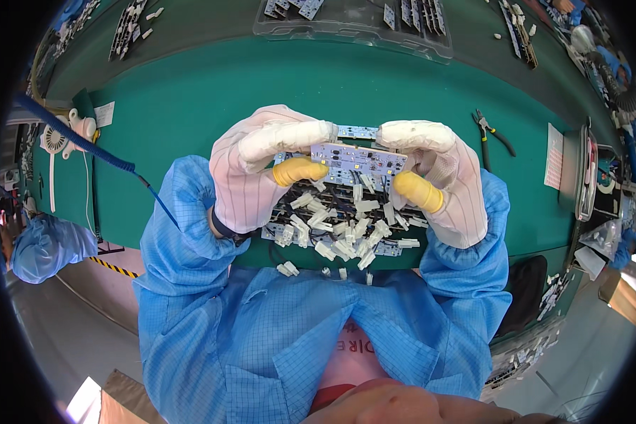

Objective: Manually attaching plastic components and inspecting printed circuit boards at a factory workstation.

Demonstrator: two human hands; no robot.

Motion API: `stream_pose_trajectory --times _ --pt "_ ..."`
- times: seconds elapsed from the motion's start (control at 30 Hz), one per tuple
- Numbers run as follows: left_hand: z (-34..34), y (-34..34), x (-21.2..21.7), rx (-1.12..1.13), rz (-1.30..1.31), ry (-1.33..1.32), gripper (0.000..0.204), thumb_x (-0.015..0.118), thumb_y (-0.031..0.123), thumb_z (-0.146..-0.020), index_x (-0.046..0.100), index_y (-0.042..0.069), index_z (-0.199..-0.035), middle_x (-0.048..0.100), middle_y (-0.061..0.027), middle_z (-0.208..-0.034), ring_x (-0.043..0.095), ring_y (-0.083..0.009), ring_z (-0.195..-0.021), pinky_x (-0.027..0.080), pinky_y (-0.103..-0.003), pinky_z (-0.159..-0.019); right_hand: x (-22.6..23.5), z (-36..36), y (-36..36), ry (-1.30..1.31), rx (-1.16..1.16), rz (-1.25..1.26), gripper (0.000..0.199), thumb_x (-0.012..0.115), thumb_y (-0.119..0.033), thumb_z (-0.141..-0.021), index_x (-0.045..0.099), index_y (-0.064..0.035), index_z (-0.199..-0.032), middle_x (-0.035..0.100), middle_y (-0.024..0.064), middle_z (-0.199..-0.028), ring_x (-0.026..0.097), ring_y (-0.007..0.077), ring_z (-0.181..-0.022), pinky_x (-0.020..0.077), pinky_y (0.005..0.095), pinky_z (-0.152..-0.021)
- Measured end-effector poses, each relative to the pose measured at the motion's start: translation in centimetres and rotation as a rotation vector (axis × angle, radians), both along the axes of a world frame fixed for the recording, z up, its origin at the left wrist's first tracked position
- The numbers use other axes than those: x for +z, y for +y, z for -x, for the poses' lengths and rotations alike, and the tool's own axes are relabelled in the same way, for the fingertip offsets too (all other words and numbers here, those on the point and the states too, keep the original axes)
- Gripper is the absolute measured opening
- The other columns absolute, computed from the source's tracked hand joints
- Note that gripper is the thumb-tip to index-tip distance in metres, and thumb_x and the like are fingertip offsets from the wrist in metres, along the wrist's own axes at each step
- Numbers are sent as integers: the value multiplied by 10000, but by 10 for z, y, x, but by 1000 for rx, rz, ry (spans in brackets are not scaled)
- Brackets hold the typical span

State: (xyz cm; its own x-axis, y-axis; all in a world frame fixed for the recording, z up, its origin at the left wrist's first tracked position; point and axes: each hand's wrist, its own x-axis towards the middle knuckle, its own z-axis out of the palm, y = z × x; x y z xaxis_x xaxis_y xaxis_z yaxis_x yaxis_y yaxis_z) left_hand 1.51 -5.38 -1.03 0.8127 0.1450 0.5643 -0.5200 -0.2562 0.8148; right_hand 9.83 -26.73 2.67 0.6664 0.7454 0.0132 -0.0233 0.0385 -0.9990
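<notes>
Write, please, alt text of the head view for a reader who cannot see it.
A person's gloved left hand and right hand hold a narrow circuit board by its ends above a heap of white connectors and more boards on a green table. Pliers lie farther right.

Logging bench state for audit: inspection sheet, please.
Surface: green mat, flat.
Job's things: board held up; other boards and white connectors piled under and nearer the person.
Clutter: pliers right of the pile, handles spread.
Hands: left hand and right hand, gloved, each gripping one board end.
Cables: blue cord toward left sleeve; attachment unclear.
Surroundings: clear tray beyond mat; fan at left; co-worker's sleeve far left.
</notes>
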Motion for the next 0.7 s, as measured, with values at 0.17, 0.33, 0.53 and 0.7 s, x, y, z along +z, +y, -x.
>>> stream_pose_trajectory --times 0.17,0.33,0.53,0.7 --pt "0 2 5 34 -145 -51 305 758 104 -653 678 43 -941 678 -81 -859 645 -230 -800 510 -315 -707 -4 -1 0 -28 -7 -19 479 738 -254 -779 543 4 -1132 587 102 -996 543 115 -623 451 216 -540" --pt "0 2 5 38 -134 -58 265 764 96 -642 688 50 -891 686 -78 -872 651 -232 -828 511 -318 -715 -3 -1 1 -1 -8 -18 462 730 -247 -790 546 3 -1132 587 103 -995 545 120 -628 450 220 -541" --pt "0 3 7 33 -155 -52 274 772 116 -647 688 44 -898 684 -80 -860 646 -228 -809 511 -313 -714 -5 -4 0 -25 5 5 476 719 -241 -801 529 6 -1160 590 109 -984 547 117 -635 449 218 -553" --pt "6 -1 7 14 38 138 382 768 158 -662 673 25 -1007 656 -79 -822 626 -189 -748 501 -279 -679 -1 -1 5 20 13 -42 500 706 -253 -812 504 9 -1186 593 114 -965 552 110 -631 442 210 -563"
